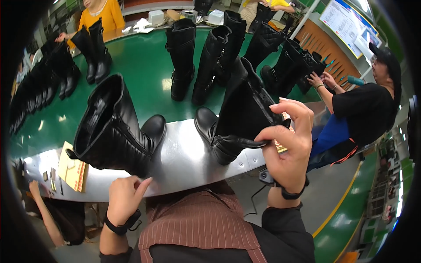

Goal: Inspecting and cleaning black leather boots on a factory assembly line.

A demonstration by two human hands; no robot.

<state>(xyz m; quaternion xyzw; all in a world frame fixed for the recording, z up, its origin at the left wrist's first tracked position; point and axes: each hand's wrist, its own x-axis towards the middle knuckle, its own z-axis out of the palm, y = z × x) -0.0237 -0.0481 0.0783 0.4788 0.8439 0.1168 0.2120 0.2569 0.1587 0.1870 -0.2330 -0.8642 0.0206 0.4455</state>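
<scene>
A tall black leather boot (118, 131) stands at the front edge of the metal-rimmed table, leaning left, its top gaping. My left hand (125, 197) is just in front of its heel, thumb stretched out, with nothing seen in it. To the right is a second black boot (237, 109), its toe turned left and its shaft unzipped along the side. My right hand (289, 140) has thumb and fingers bent around the loose edge and strap of that boot's shaft. Part of the grip is hidden by the fingers.
Several black boots (182, 57) stand farther back on the green tabletop (144, 57), with more in rows at left. A yellow notepad (72, 168) and small tools lie at the left front. At right, a person (368, 96) handles another boot; more people are behind and at left.
</scene>
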